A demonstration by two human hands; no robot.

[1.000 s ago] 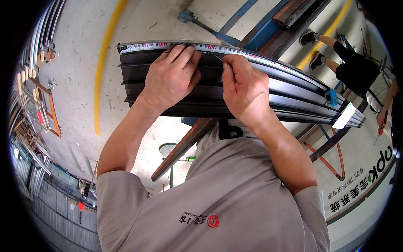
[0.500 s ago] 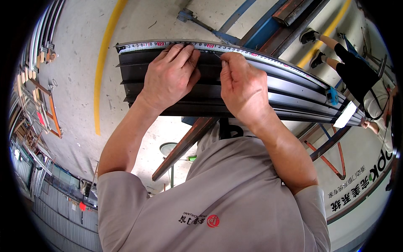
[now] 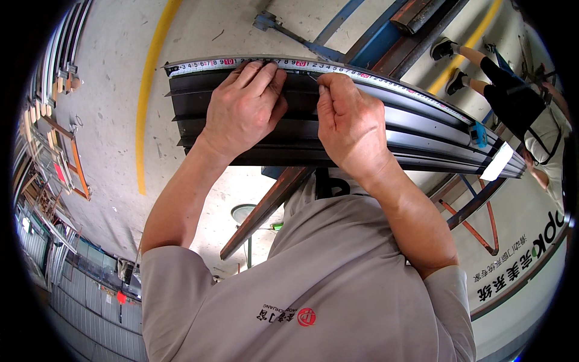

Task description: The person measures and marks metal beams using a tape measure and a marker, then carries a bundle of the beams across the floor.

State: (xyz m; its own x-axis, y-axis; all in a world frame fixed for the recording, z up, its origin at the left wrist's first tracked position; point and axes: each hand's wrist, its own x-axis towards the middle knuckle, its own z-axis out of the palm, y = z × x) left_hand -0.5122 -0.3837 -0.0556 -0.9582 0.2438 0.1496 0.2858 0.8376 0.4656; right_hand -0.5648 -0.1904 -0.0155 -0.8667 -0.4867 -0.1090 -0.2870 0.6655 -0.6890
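Several long dark metal profiles lie side by side, running from the left off toward the right. A tape measure is drawn out along the far edge of the outermost one, its blue case resting near the right end. My left hand is closed over that edge, fingertips pinning the blade. To its right, my right hand pinches a thin pointed tool, whose fine tip shows at the profile just below the blade. The tool's body is hidden in the fist.
A white paper lies across the profiles' right end. Rusty and blue steel beams pass beneath and beyond. Another person stands at the far right. Racks of stock line the left, past a yellow floor line.
The other person at the right has shifted, and their hand has come away from the profiles' end. My hands hold almost the same place.
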